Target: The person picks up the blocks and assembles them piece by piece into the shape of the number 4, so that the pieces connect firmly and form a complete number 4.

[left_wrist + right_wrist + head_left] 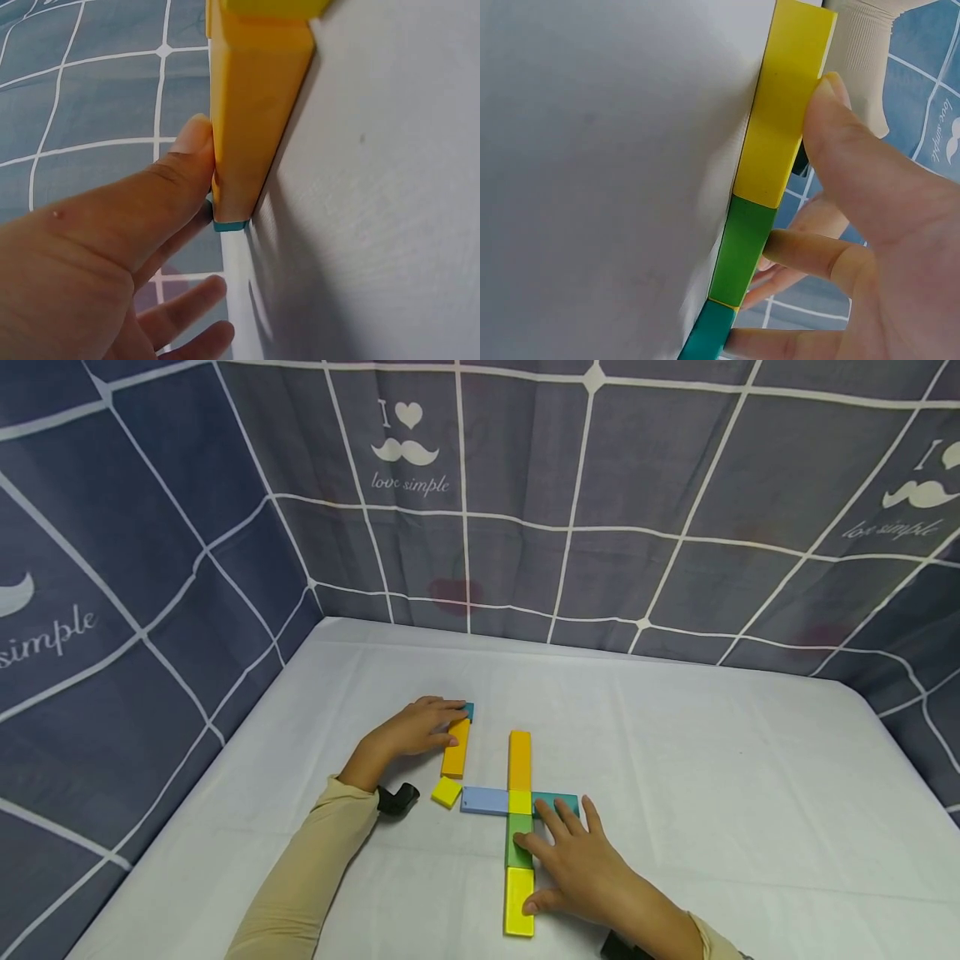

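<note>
In the head view, flat blocks form a cross: orange (520, 760) at the far end, yellow square (519, 802) in the centre, blue (484, 801) left, teal (566, 802) right, green (519, 852), then long yellow (517, 893) nearest. With fingers spread, my right hand (581, 868) touches the teal, green and long yellow blocks. Left of the cross, my left hand (412, 727) lays its thumb on another orange block (454, 760) and its straight fingers at a second teal block (470, 712), partly hidden. Below that row lies a tilted yellow square block (446, 792).
A white cloth (712, 777) covers the table. Dark checked curtains (510, 560) rise behind it and along the left. A black wrist device (398, 799) sits by the left cuff, another (622, 947) by the right forearm.
</note>
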Demonstrator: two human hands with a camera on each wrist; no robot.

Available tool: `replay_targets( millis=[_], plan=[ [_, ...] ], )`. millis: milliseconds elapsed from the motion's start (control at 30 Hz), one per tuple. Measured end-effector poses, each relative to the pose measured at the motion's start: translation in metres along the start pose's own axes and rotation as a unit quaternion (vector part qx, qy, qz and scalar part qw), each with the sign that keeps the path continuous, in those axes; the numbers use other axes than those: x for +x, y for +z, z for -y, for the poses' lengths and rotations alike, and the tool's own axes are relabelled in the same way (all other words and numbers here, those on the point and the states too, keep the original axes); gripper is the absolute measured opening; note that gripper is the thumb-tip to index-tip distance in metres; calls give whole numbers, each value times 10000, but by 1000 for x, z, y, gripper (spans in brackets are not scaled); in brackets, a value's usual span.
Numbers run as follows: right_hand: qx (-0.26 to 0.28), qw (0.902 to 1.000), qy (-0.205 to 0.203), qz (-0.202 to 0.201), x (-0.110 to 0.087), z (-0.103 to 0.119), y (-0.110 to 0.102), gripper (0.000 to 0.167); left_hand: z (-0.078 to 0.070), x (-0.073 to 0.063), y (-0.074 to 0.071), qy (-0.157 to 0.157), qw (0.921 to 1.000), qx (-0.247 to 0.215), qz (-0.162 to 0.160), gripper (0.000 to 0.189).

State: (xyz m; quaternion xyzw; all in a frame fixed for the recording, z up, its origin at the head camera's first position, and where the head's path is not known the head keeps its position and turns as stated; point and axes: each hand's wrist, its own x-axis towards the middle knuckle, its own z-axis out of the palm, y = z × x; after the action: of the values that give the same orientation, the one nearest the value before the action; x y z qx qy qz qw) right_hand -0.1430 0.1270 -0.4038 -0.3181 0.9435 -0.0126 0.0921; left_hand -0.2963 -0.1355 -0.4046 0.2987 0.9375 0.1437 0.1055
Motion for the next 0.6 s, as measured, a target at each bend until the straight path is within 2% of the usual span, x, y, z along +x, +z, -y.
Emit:
replay_targets(
  millis=[300,600],
  plan=[
    [60,10000,42,65,0,1,0,75,4,2,3,-64,10000,-36,-59,53],
    [54,10000,29,35,0,0,-3,74,3,4,1,-2,9993,-363,70,53]
  ],
)
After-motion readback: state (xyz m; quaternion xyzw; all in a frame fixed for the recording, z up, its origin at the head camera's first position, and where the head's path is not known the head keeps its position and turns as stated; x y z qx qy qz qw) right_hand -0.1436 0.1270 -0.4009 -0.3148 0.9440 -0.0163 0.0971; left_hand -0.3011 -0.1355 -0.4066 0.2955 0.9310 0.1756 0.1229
